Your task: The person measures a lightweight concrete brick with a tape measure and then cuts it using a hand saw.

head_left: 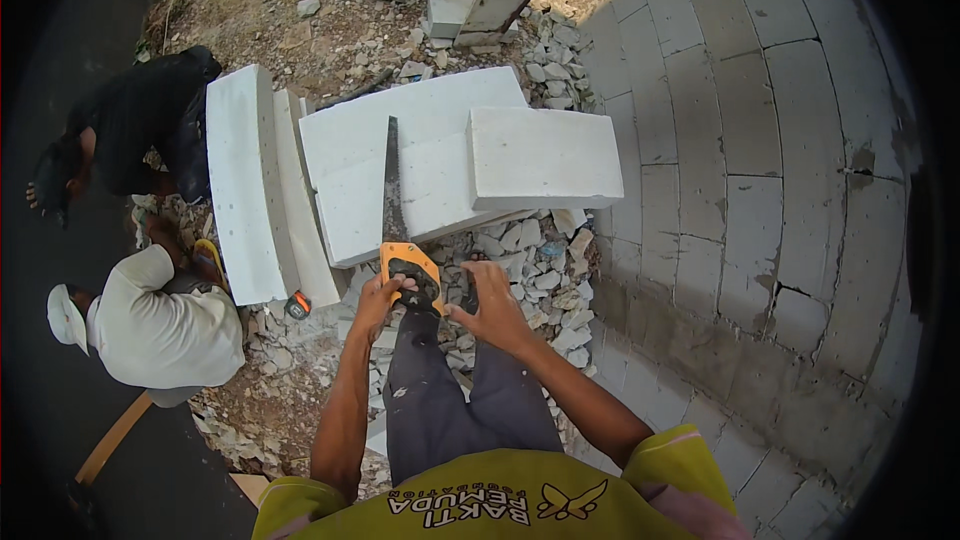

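A handsaw with an orange and black handle points away from me, its dark blade lying over the white blocks. My left hand is closed on the handle's left side, fingers in the grip opening. My right hand is at the handle's right side with its fingers apart; its thumb is at the handle's lower corner, and I cannot tell if it touches. Under the blade is a large white block. A smaller white block rests over its right end.
More long white blocks stand at the left, with an orange and black tape measure by their near end. Two people crouch there, one in a white shirt, one in black. Rubble covers the ground. A block wall rises right.
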The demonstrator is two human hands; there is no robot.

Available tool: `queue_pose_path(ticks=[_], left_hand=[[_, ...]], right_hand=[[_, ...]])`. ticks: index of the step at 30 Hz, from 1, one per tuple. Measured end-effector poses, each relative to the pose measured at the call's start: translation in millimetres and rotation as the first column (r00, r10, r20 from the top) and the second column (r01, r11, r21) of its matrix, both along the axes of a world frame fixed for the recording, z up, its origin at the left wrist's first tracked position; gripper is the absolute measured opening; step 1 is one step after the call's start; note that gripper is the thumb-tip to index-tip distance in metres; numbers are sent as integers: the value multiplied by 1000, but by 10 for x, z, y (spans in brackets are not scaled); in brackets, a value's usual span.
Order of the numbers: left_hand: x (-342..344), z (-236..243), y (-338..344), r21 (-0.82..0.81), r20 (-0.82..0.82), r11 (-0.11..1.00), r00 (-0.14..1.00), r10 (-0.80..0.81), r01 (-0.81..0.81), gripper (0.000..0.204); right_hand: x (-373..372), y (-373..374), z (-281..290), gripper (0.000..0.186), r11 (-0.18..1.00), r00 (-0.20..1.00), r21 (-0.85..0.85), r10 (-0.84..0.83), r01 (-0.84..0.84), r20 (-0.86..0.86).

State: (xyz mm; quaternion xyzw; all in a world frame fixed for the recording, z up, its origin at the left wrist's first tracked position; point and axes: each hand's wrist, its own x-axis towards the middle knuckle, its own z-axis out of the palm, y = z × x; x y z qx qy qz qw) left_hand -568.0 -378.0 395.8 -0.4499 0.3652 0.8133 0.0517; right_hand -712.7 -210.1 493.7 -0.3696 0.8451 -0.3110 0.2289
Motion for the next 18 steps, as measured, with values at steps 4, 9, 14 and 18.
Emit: queue_pose_path(ticks=[4, 9, 14, 18], left_hand=[[34, 89, -280, 107, 61, 991, 994, -86, 79, 25], [98, -103, -231, 105, 129, 994, 992, -6, -7, 23], [486, -422, 151, -205, 352, 978, 931, 96, -23, 18], [271, -119, 413, -198, 224, 960, 944, 241, -198, 15]], right_hand=[[-1635, 965, -282, 66, 787, 793, 96, -605, 610, -76], [-3152, 1793, -981, 100, 641, 671, 462, -731, 613, 124], [-3430, 1408, -1281, 91, 830, 378, 439, -550, 344, 745], [-3518, 1570, -1454, 80, 875, 256, 251, -376, 413, 891]])
